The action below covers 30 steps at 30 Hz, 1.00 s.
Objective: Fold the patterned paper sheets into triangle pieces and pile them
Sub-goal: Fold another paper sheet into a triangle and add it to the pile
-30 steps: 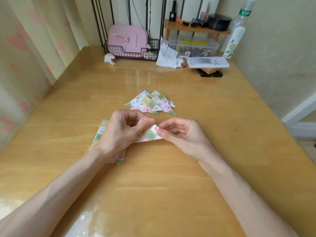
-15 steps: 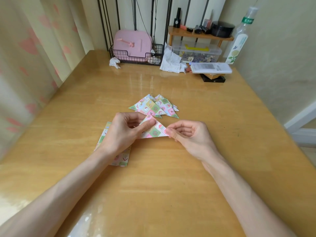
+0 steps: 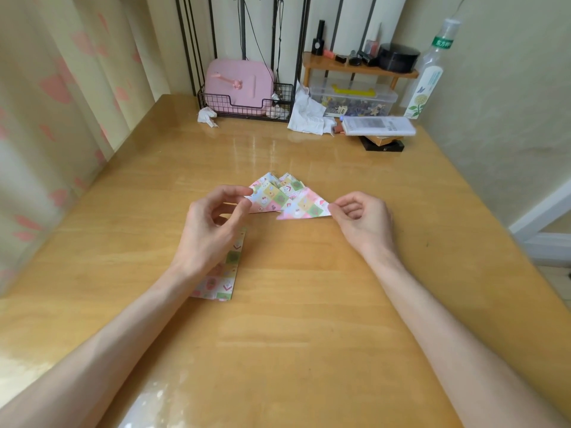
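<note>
Folded triangle (image 3: 304,208) pinched at right corner by right hand (image 3: 361,220), laid overlapping right edge of triangle pile (image 3: 268,193) mid-table, judged for stacking. Left hand (image 3: 213,223) loosely curled, nothing gripped, held over unfolded sheet stack (image 3: 227,273), likely for next sheet.

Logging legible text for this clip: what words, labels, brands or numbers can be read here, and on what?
"东方树", roughly, on the green neck band of the clear bottle; any further characters are unclear.
Lower label on the same bottle: too small to read.
white box: printed lines, too blurred to read.
patterned paper triangles: pictures only, no readable words.
</note>
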Each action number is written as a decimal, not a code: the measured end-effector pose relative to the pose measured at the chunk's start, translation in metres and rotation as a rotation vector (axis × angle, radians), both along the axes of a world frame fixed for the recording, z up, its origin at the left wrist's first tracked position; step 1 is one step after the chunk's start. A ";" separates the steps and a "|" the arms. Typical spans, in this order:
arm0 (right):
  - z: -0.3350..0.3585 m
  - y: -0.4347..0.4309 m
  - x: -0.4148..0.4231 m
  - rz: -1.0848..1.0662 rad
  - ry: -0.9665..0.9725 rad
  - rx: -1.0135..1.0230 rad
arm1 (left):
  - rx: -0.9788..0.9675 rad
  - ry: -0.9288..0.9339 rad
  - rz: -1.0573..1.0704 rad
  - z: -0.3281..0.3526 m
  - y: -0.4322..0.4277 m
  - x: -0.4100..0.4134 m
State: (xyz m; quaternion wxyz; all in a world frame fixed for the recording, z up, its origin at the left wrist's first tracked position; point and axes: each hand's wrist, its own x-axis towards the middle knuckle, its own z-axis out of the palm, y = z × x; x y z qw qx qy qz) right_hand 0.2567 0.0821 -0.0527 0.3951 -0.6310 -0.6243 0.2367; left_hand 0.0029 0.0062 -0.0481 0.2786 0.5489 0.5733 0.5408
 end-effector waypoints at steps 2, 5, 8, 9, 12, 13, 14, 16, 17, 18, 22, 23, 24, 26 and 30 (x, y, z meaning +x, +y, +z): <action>-0.003 0.000 -0.002 -0.043 -0.188 0.090 | 0.015 0.011 0.007 0.002 -0.001 -0.002; -0.005 -0.003 -0.003 -0.058 -0.220 0.161 | 0.028 0.013 0.026 0.004 0.000 -0.006; 0.002 -0.008 -0.006 -0.022 -0.198 0.206 | 0.036 0.012 0.010 0.005 0.001 -0.010; 0.005 -0.012 -0.009 0.012 -0.193 0.218 | 0.039 0.012 -0.002 0.006 0.001 -0.012; 0.011 -0.029 -0.025 0.198 -0.199 0.201 | 0.061 0.007 -0.013 0.008 0.002 -0.020; 0.012 -0.037 -0.033 0.287 -0.204 0.175 | 0.070 0.001 -0.002 0.009 0.003 -0.024; 0.013 -0.045 -0.042 0.385 -0.204 0.153 | 0.078 -0.007 0.011 0.009 0.004 -0.028; 0.013 -0.063 -0.062 0.565 -0.203 0.157 | 0.082 -0.016 0.037 0.010 0.006 -0.033; 0.011 -0.070 -0.072 0.628 -0.217 0.180 | 0.081 -0.019 0.048 0.009 0.007 -0.035; 0.009 -0.076 -0.080 0.667 -0.254 0.205 | 0.080 -0.020 0.054 0.009 0.007 -0.036; 0.001 -0.089 -0.102 0.682 -0.494 0.228 | 0.085 -0.013 0.053 0.008 0.008 -0.035; -0.002 -0.090 -0.104 0.687 -0.513 0.227 | 0.087 -0.010 0.051 0.008 0.008 -0.035; -0.004 -0.090 -0.105 0.691 -0.506 0.227 | 0.088 -0.010 0.048 0.008 0.008 -0.035; -0.007 -0.090 -0.105 0.689 -0.469 0.235 | 0.088 -0.017 0.048 0.007 0.008 -0.035; -0.008 -0.090 -0.105 0.667 -0.413 0.291 | 0.078 -0.022 0.028 0.008 0.009 -0.034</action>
